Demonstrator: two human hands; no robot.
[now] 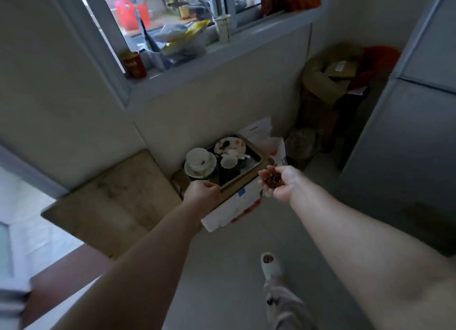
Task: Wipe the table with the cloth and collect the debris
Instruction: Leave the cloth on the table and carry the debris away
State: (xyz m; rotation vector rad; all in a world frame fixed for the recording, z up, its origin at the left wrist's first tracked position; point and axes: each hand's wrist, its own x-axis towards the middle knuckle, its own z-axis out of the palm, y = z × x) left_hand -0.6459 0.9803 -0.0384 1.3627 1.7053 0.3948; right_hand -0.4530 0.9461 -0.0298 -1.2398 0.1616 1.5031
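My right hand is cupped palm-up around a small heap of brown debris, held just right of a metal tray of dirty dishes. My left hand is closed into a fist at the tray's near left corner; whether it grips anything is hidden. The tray rests on a white box on the floor and holds a stained plate, a small cup and stacked white bowls. No cloth is visible. The brown table corner shows at lower left.
A wooden board leans on the wall left of the tray. A cluttered window sill runs above. Cardboard boxes and bags fill the far right corner, beside a grey fridge. My slippered foot stands on grey floor.
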